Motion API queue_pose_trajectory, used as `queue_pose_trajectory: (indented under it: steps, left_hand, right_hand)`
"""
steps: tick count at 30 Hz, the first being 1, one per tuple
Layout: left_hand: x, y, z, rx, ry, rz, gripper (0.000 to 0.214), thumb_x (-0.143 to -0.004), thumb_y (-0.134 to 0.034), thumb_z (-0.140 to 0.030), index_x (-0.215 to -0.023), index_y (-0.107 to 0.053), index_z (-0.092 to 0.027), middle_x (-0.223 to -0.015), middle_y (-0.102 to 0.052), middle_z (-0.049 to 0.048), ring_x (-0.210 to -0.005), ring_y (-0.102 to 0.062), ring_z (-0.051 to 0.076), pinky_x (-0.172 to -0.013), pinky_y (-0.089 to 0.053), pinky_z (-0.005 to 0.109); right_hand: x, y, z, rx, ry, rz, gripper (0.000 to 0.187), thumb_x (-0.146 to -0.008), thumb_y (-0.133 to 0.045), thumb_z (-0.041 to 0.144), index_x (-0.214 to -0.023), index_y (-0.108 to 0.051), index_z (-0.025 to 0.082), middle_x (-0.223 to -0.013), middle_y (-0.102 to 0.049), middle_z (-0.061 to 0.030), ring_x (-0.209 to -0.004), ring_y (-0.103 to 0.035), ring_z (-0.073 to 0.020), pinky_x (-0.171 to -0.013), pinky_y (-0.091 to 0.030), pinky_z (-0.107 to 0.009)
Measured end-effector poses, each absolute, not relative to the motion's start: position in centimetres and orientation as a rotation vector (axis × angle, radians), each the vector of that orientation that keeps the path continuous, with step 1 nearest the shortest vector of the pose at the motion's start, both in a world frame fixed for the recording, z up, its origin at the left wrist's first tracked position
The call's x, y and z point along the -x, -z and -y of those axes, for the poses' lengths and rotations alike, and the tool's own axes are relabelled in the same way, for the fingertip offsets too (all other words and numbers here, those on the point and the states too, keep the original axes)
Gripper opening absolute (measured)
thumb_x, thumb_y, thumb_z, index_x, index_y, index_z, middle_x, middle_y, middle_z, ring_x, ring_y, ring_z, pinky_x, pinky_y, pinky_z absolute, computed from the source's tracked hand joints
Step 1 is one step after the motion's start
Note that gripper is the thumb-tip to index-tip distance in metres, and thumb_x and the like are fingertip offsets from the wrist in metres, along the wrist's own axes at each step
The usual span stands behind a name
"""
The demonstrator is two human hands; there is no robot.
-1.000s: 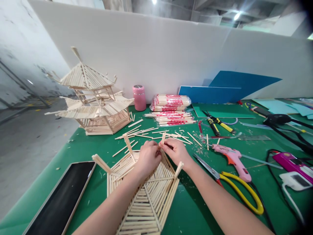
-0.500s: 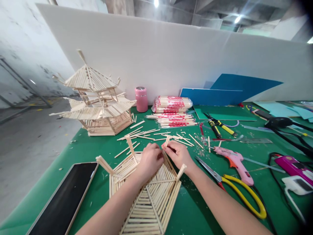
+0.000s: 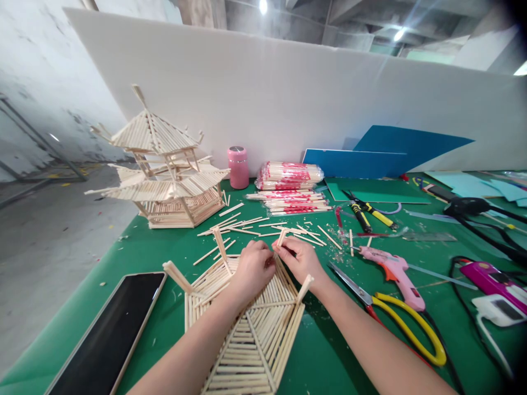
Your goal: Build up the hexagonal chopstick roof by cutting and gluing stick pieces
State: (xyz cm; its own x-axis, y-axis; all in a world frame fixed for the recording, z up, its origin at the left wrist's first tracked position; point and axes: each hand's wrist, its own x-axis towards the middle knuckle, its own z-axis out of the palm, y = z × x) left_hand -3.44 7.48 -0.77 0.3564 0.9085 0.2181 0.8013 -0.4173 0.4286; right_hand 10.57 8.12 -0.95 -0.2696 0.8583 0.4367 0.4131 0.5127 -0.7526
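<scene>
Green surface (image 3: 135, 247) before a white panel (image 3: 247, 82), short post (image 3: 282, 237) in a pinch

At far left, a stained wall (image 3: 41, 66) over a grey floor (image 3: 61, 236). On the left part of the surface, a dark-screened phone (image 3: 109, 329), lying flat and aslant; behind it, a two-tiered stick pagoda (image 3: 158, 189). Nearer the middle, a stick platform (image 3: 263, 323) with radiating ribs and three leaning corner posts (image 3: 222, 252) clear of the fingers.

Above the platform, the left hand (image 3: 253, 269), bent at the knuckles, fingertips out of sight; impossible to tell whether grasping anything. Just right of it, at the platform's far side, the short post, close to upright, top tipped slightly rightward, long axis across the platform's flat lie. Nearer to it, the right hand (image 3: 300, 258), thumb and forefinger closed on the post from the right; foot of the post hidden, contact with the platform unclear.

Beyond both hands, loose cut sticks (image 3: 242, 226), a pink bottle (image 3: 237, 167) and wrapped chopstick bundles (image 3: 290, 174). Farther right, pliers (image 3: 360, 205), scissors (image 3: 366, 297), a pink glue gun (image 3: 395, 269) and a magenta device (image 3: 492, 280).
</scene>
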Motion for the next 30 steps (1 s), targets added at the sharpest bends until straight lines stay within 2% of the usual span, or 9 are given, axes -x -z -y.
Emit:
queue_pose_trajectory:
  steps: [9,13,15,18,20,30]
  left_hand:
    - [3.6,0.9,-7.5,-2.370,-0.633,-1.536,0.017,-0.068,-0.047,-0.012,-0.057,-0.059,-0.017,-0.067,-0.053,0.0042,-0.071,-0.048,0.019,-0.064,-0.039,0.029]
    - [3.6,1.0,-7.6,-2.366,-0.638,-1.540,0.015,-0.065,-0.048,-0.010,-0.058,-0.060,-0.016,-0.070,-0.055,0.0051,-0.072,-0.049,0.019,-0.064,-0.039,0.030]
    - [3.6,1.0,-7.6,-2.366,-0.644,-1.536,0.015,-0.065,-0.048,-0.010,-0.059,-0.061,-0.015,-0.073,-0.056,0.0058,-0.074,-0.049,0.019,-0.066,-0.039,0.030]
    - [3.6,0.8,-7.6,-2.371,-0.644,-1.521,0.016,-0.068,-0.048,-0.011,-0.061,-0.062,-0.016,-0.073,-0.057,0.0057,-0.074,-0.049,0.019,-0.067,-0.039,0.030]
    - [3.6,0.7,-7.6,-2.373,-0.641,-1.512,0.017,-0.069,-0.047,-0.012,-0.063,-0.063,-0.016,-0.073,-0.057,0.0056,-0.074,-0.049,0.019,-0.068,-0.040,0.031]
    - [3.6,1.0,-7.7,-2.360,-0.641,-1.502,0.019,-0.072,-0.047,-0.014,-0.061,-0.063,-0.016,-0.073,-0.056,0.0056,-0.075,-0.049,0.019,-0.068,-0.040,0.030]
  right_hand:
    - [-10.3,1.2,-8.4,1.064,-0.651,1.880,0.017,-0.082,-0.048,0.024,-0.081,-0.064,0.019,-0.077,-0.063,-0.0032,-0.072,-0.057,-0.0150,-0.067,-0.044,-0.025]
    - [-10.4,1.9,-8.5,1.106,-0.638,1.884,0.019,-0.078,-0.053,0.026,-0.094,-0.060,0.019,-0.064,-0.058,0.0012,-0.055,-0.051,-0.0120,-0.053,-0.041,-0.022]
    - [-10.5,2.2,-8.5,1.129,-0.622,1.888,0.020,-0.076,-0.056,0.027,-0.095,-0.060,0.019,-0.059,-0.054,0.0027,-0.050,-0.047,-0.0112,-0.048,-0.038,-0.021]
    - [-10.6,2.3,-8.5,1.134,-0.596,1.910,0.011,-0.077,-0.054,0.023,-0.080,-0.064,0.019,-0.062,-0.055,0.0005,-0.055,-0.049,-0.0123,-0.051,-0.038,-0.022]
    - [-10.6,2.2,-8.5,1.121,-0.590,1.933,0.012,-0.078,-0.053,0.020,-0.075,-0.064,0.019,-0.066,-0.057,-0.0008,-0.060,-0.051,-0.0133,-0.056,-0.040,-0.023]
    - [-10.7,2.4,-8.4,1.070,-0.615,1.977,0.014,-0.080,-0.051,0.017,-0.077,-0.064,0.019,-0.075,-0.062,-0.0032,-0.070,-0.056,-0.0155,-0.064,-0.043,-0.026]
